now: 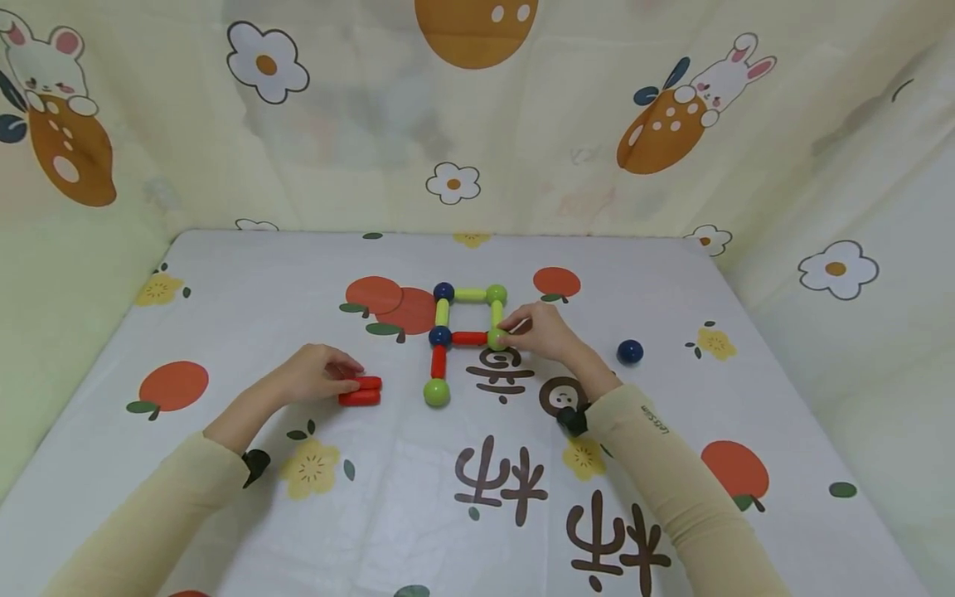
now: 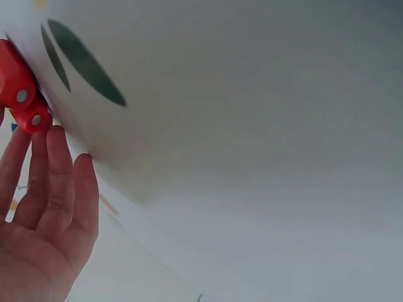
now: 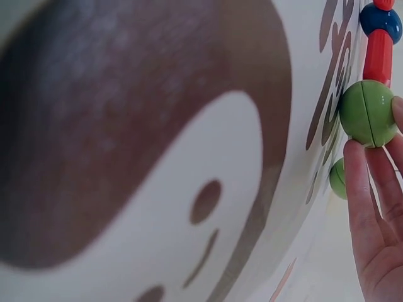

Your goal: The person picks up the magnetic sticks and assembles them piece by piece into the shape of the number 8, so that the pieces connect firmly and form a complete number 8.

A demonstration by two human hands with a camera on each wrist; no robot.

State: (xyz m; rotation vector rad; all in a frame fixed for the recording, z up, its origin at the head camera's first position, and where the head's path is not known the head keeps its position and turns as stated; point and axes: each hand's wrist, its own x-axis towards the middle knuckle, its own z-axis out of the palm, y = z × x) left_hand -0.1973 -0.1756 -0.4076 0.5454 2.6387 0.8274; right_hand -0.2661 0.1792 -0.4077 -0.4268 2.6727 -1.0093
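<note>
Near the middle of the table lies a square of magnetic rods and balls, with two light green rods on its left and back sides, another on its right and a red rod (image 1: 469, 338) in front. My right hand (image 1: 543, 332) pinches the green ball (image 1: 496, 338) at its front right corner, also seen in the right wrist view. From the front left blue ball (image 1: 440, 336), a second red rod (image 1: 438, 361) runs to another green ball (image 1: 436, 392). To the left, my left hand (image 1: 317, 375) holds two loose red rods (image 1: 361, 398) side by side, at its fingertips.
A loose blue ball (image 1: 630, 351) lies to the right of my right hand. The white tablecloth (image 1: 403, 497) carries printed fruit, flowers and brown characters. Behind the table hangs a patterned curtain (image 1: 358, 141), which also closes off both sides.
</note>
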